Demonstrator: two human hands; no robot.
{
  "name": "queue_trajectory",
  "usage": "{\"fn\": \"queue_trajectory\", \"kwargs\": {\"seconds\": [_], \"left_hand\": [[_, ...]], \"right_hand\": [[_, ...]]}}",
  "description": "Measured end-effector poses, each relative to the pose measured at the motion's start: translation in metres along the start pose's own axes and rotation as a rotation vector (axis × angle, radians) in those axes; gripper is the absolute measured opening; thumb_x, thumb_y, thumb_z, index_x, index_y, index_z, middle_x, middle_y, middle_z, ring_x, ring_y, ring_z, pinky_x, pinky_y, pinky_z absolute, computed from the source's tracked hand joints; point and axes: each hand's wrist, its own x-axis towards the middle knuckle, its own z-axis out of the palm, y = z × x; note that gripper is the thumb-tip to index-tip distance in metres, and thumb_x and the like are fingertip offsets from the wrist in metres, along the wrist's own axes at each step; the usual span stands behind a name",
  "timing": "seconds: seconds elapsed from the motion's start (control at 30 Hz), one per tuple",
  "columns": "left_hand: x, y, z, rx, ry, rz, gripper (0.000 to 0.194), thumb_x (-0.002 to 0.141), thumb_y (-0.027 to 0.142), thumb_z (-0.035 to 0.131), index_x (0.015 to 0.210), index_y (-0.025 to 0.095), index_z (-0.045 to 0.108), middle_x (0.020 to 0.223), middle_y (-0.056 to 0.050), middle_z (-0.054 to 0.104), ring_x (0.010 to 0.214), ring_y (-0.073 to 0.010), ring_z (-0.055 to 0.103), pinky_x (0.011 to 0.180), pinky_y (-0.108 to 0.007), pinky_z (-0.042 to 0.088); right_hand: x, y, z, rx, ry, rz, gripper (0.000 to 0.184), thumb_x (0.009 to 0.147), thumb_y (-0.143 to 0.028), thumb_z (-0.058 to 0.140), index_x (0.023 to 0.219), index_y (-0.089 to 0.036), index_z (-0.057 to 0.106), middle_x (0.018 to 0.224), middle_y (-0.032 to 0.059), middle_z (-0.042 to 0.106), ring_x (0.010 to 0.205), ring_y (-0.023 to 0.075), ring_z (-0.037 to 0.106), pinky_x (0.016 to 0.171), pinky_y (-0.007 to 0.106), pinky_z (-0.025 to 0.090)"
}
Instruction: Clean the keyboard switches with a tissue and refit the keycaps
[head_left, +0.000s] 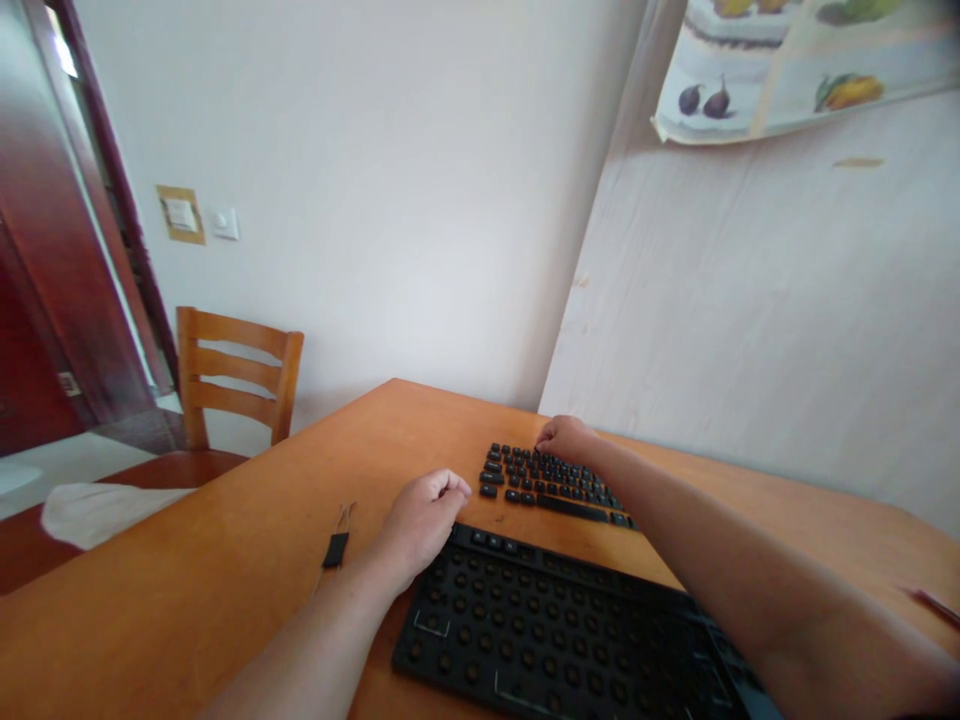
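A black keyboard (540, 620) lies at the front of the table, most of its key positions bare, with a few keys still in its top left row. Behind it, loose black keycaps (574, 508) are laid out in rows like a keyboard. My left hand (427, 515) is at the keyboard's top left corner, its fingers curled closed; whatever they hold, if anything, is hidden. Over the back row of loose keycaps, my right hand (568, 440) has its fingertips pinched together on a small dark keycap.
To the left on the wooden table (262, 590) lies a small black tool with wire loops (336, 549). A wooden chair (240, 370) stands beyond the left edge. A thin reddish stick-like object (936, 604) lies at the far right. A wall runs behind the table.
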Motion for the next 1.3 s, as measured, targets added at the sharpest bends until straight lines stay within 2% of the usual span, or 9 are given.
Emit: {"fn": "queue_trajectory", "kwargs": {"seconds": [0.23,0.3,0.4,0.5,0.67,0.77,0.9,1.03,1.3], "left_hand": [[0.0,-0.001,0.0,0.0,-0.002,-0.012,0.02,0.081,0.029,0.051,0.081,0.021,0.069,0.083,-0.001,0.073,0.083,-0.0205,0.065,0.073,-0.028,0.046],[0.0,-0.002,0.0,0.001,-0.002,-0.009,0.02,0.081,0.029,0.05,0.082,0.021,0.069,0.083,-0.001,0.072,0.082,-0.0203,0.065,0.073,-0.028,0.046],[-0.001,-0.001,0.0,0.001,-0.001,0.002,0.02,0.081,0.029,0.05,0.081,0.021,0.069,0.083,-0.001,0.073,0.083,-0.0205,0.065,0.073,-0.028,0.046],[-0.001,0.0,0.0,-0.01,0.005,0.003,0.021,0.081,0.029,0.05,0.081,0.022,0.069,0.085,-0.002,0.073,0.085,-0.0208,0.065,0.075,-0.029,0.046],[0.001,-0.001,0.001,0.001,0.005,0.002,0.02,0.08,0.029,0.052,0.083,0.021,0.07,0.086,-0.002,0.073,0.084,-0.021,0.065,0.075,-0.029,0.046],[0.001,-0.002,0.001,0.007,0.007,-0.003,0.022,0.081,0.03,0.052,0.085,0.021,0.071,0.088,-0.003,0.073,0.084,-0.0211,0.065,0.075,-0.03,0.046],[0.001,-0.002,0.002,0.003,0.011,-0.008,0.023,0.081,0.031,0.051,0.087,0.02,0.071,0.088,-0.003,0.074,0.082,-0.0209,0.065,0.074,-0.03,0.045],[0.0,-0.001,0.002,-0.004,0.018,0.015,0.022,0.081,0.031,0.051,0.083,0.02,0.07,0.086,-0.004,0.073,0.079,-0.0205,0.064,0.072,-0.03,0.045],[0.001,-0.003,0.003,-0.02,0.021,0.038,0.022,0.081,0.029,0.05,0.083,0.019,0.07,0.087,-0.004,0.073,0.082,-0.0208,0.064,0.072,-0.029,0.045]], "right_hand": [[-0.002,-0.001,0.002,0.041,0.055,-0.009,0.032,0.095,-0.038,0.059,0.119,-0.017,0.061,0.12,0.0078,0.063,0.1,0.0207,0.063,0.085,0.041,0.055],[-0.007,-0.003,-0.001,0.058,0.094,-0.031,0.027,0.094,-0.037,0.06,0.106,-0.014,0.067,0.106,0.0068,0.068,0.091,0.0192,0.065,0.08,0.035,0.054],[-0.021,-0.009,-0.008,0.102,0.155,-0.088,0.023,0.088,-0.031,0.062,0.08,-0.013,0.073,0.077,0.0052,0.07,0.074,0.0167,0.063,0.065,0.027,0.046],[-0.047,-0.018,-0.014,0.158,0.172,-0.167,0.022,0.085,-0.027,0.06,0.074,-0.015,0.074,0.066,0.0024,0.067,0.063,0.0134,0.058,0.057,0.025,0.039],[-0.106,-0.036,-0.015,0.228,0.157,-0.274,0.023,0.084,-0.032,0.058,0.075,-0.016,0.072,0.063,-0.0006,0.062,0.057,0.0109,0.051,0.054,0.024,0.036],[-0.14,-0.047,-0.01,0.315,0.181,-0.359,0.02,0.084,-0.033,0.06,0.081,-0.018,0.073,0.071,0.0,0.064,0.062,0.0115,0.053,0.056,0.024,0.039],[-0.171,-0.058,-0.002,0.298,0.18,-0.397,0.017,0.083,-0.03,0.063,0.083,-0.018,0.074,0.075,0.0013,0.066,0.068,0.0136,0.058,0.061,0.025,0.042],[-0.182,-0.064,0.003,0.271,0.169,-0.433,0.015,0.084,-0.027,0.062,0.083,-0.019,0.075,0.08,0.0021,0.069,0.074,0.0149,0.061,0.067,0.026,0.044],[-0.182,-0.067,0.009,0.253,0.145,-0.4,0.012,0.082,-0.024,0.063,0.081,-0.019,0.074,0.078,0.0023,0.067,0.075,0.0155,0.061,0.068,0.026,0.043]]}}
